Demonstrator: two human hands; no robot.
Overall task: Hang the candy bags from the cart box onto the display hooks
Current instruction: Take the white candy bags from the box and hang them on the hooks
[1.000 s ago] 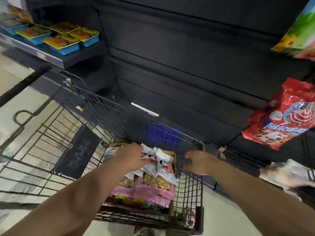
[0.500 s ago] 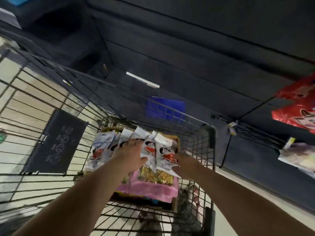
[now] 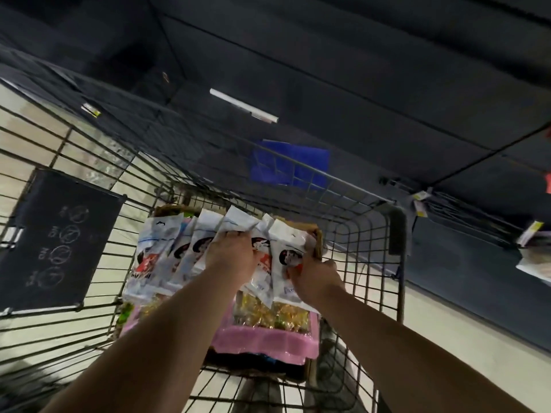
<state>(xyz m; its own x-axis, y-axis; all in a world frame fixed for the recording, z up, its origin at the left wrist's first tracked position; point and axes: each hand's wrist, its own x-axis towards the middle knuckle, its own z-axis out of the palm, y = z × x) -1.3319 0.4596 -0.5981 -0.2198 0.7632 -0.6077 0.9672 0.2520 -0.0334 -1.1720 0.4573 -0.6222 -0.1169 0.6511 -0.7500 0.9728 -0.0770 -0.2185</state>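
Wire mesh forms the cart [image 3: 351,251], and a matte black sign [image 3: 56,239] chalked with circles hangs on its left wall. Right of the sign, in the cardboard box [image 3: 317,241] close to the cart's right wall, glossy white candy bags [image 3: 155,257] stand fanned in a row. They are flat, crinkly pouches, their long axes running up toward the far rim with the header ends topmost. The left hand [image 3: 231,254] lies over the middle of the fan, fingers curled round a header and gripping it. The right hand [image 3: 316,275], just beside it, pinches the rightmost bag at mid-height. Under both lie pink-edged bags [image 3: 268,341] of yellow sweets. The display hooks [image 3: 465,213], thin dark prongs with paper tags, jut out well beyond the cart's right rim. The lift will probably go up and rightward, with the right hand nearer.
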